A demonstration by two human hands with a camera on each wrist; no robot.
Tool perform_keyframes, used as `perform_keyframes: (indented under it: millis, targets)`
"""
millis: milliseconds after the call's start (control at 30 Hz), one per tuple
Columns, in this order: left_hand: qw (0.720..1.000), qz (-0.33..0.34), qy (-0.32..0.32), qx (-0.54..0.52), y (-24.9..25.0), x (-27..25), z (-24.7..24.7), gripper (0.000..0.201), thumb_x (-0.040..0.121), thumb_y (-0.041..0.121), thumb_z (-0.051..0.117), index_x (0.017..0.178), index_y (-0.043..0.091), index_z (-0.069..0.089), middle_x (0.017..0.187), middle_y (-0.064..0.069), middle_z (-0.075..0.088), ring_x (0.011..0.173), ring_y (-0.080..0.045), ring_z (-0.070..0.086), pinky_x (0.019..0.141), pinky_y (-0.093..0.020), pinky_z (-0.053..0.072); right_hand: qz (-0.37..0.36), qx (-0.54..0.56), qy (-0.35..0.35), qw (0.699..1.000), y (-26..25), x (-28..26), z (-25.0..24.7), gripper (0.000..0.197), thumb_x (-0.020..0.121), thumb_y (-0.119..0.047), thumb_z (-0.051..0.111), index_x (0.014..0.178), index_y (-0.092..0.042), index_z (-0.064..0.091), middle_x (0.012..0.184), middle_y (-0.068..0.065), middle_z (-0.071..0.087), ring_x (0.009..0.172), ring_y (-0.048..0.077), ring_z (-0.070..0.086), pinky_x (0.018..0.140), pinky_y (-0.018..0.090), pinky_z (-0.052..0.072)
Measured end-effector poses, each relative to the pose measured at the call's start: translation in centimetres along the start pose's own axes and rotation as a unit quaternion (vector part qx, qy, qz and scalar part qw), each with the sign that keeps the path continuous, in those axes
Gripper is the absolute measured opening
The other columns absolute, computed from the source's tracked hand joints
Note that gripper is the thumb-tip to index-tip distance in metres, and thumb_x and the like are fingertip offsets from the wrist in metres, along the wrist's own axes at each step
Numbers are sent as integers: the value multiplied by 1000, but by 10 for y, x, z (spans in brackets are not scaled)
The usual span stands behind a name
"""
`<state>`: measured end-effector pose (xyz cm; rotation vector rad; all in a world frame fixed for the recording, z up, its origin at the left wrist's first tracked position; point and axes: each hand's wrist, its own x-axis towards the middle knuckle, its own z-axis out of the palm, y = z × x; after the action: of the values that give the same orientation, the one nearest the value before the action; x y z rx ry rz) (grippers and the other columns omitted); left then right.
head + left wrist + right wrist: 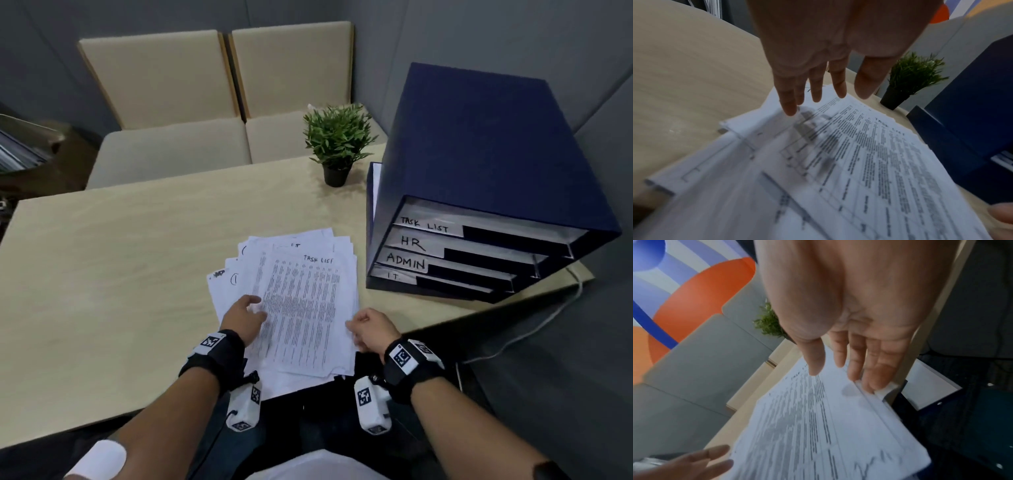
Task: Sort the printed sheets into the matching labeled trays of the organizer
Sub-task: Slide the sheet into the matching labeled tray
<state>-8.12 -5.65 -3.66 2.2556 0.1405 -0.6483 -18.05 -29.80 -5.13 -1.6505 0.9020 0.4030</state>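
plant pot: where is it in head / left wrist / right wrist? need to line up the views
Head: plant at the table's far edge, upper centre, left of the organizer.
Left wrist: plant right of centre, beyond the left hand, beside the organizer.
Right wrist: only leaves show, left of the right hand; the pot is hidden.
Shared landmark: the top sheet, marked TASK LIST.
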Motion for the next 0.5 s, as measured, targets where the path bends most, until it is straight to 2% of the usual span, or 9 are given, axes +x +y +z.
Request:
perform_keyframes:
  millis: [67, 100, 167, 267, 367, 400, 500]
  targets:
    - [1000, -6, -21, 22, -9, 5, -5, 38, 91, 16, 56, 128, 15, 52, 138, -12, 50, 115, -29, 54, 92, -33, 45, 11, -64, 40, 997, 4, 3, 14, 27, 84, -24, 70, 101, -11, 54, 93, 6, 58, 74, 21, 53, 67, 33, 47]
    - [999, -4, -32, 33, -11, 7, -6, 38, 91, 16, 56, 129, 15, 51, 137, -13, 51, 114, -28, 54, 92, -32, 44, 14, -94, 55, 994, 5, 3, 19, 33, 84, -27, 70, 107, -11, 53, 101, 6, 58, 82, 20, 52, 74, 32, 44]
    - [997, 6, -51, 56, -15, 9, -7, 40, 92, 17, 55, 131, 15, 50, 135, -12, 53, 111, -26, 54, 91, -29, 42, 21, -137, 76, 987, 4, 1, 27, 42, 87, -28, 68, 119, -8, 50, 114, 7, 56, 92, 18, 48, 77, 23, 36]
    - [993, 26, -71, 90, -18, 13, -8, 41, 92, 20, 55, 131, 16, 50, 133, -11, 54, 115, -26, 54, 88, -25, 39, 26, -118, 105, 987, 3, -3, 39, 48, 89, -25, 67, 128, -5, 46, 126, 12, 54, 96, 19, 48, 76, 20, 33]
    - [988, 41, -92, 113, -19, 13, -11, 40, 92, 23, 55, 131, 17, 50, 131, -12, 56, 111, -26, 56, 86, -24, 40, 37, -95, 135, 986, 1, -6, 49, 50, 89, -24, 67, 128, -5, 44, 127, 14, 53, 109, 27, 53, 78, 21, 34]
    - [987, 44, -99, 118, -19, 14, -12, 40, 92, 23, 55, 132, 18, 50, 130, -12, 56, 110, -26, 56, 87, -25, 40, 37, -89, 142, 985, 1, -5, 51, 48, 88, -24, 68, 126, -5, 45, 124, 13, 53, 109, 28, 54, 79, 22, 35]
    - [983, 59, -116, 126, -20, 14, -16, 40, 92, 24, 54, 132, 18, 50, 129, -10, 57, 107, -24, 58, 84, -23, 40, 25, -76, 163, 983, 1, -4, 56, 28, 87, -18, 68, 104, -9, 47, 102, 7, 54, 87, 23, 52, 69, 24, 36]
